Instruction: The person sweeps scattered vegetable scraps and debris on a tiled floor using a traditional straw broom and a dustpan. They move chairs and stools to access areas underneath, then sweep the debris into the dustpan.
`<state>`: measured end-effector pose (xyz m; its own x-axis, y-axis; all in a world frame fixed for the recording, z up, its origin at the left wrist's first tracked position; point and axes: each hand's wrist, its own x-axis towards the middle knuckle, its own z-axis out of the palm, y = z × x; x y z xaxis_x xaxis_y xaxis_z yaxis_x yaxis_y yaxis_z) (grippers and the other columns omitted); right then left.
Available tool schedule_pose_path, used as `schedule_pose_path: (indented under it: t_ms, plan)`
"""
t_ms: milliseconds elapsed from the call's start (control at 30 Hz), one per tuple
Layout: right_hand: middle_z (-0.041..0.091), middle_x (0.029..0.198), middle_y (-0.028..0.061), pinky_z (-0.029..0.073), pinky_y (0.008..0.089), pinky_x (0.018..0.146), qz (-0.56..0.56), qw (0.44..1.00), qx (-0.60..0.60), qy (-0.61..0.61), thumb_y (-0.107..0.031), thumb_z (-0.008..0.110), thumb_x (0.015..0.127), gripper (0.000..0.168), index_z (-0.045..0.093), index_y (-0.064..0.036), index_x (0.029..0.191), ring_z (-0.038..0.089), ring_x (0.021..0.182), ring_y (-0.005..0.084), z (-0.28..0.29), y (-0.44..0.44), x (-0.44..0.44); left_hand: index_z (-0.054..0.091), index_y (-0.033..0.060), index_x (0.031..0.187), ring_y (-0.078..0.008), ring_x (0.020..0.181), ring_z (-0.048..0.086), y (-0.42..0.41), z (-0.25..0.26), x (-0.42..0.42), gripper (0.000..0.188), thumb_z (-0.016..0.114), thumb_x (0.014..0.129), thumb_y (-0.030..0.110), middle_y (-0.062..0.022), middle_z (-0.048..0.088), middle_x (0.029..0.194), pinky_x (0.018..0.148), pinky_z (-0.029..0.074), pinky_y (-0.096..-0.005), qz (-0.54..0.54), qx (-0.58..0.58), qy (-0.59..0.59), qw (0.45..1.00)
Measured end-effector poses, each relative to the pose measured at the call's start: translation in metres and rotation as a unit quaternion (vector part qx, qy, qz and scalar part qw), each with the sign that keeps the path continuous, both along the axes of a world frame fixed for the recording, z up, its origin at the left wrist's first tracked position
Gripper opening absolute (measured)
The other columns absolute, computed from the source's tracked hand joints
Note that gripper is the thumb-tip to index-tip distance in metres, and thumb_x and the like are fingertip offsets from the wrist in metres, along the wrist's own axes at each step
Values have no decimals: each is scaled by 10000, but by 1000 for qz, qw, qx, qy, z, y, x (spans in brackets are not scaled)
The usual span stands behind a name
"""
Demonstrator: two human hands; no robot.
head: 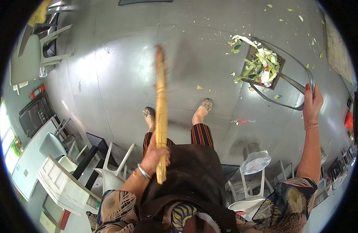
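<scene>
My left hand [159, 155] is closed around the lower part of a straw-coloured broom [161, 110], which points away from me above the floor; its far end is blurred. Out to the right, my right hand [312, 102] grips the handle of a dustpan [279, 76] together with a looped grey strap [301, 62]. The dustpan's pan holds green and white vegetable scraps [264, 65] with bits of white paper or plastic. More leaf pieces lie on the floor around the pan and towards the upper right.
White chairs [112, 177] and tables stand at the left. Another white chair [250, 201] with a clear plastic bag [256, 163] is at my right side. A small red object [243, 121] lies on the grey tiled floor, and a woven basket [337, 49] stands at the right edge.
</scene>
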<state>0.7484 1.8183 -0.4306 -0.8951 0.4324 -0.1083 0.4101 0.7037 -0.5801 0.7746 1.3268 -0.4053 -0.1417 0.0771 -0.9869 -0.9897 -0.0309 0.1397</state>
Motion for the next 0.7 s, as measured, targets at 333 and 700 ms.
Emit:
schedule_pose_path:
  t_ms: [333,700]
  plan:
    - [407,612,-15,312,253,512,6,1000,9,-10,-334,542,903,342,491,-38,738,360,586,81,2,-17,-9,440,41,1042,-213,499,558,62,-130,50,309,581,767,26,-97,539,656,431,478,-331,-31,86,-5,996]
    - [445,588,101,368,326,521,-6,999,44,20,-290,574,853,314,496,-14,725,392,546,175,0,-2,-2,230,74,1414,-145,721,572,90,-68,-20,793,600,720,-19,-116,539,1094,571,506,-279,-358,90,507,779]
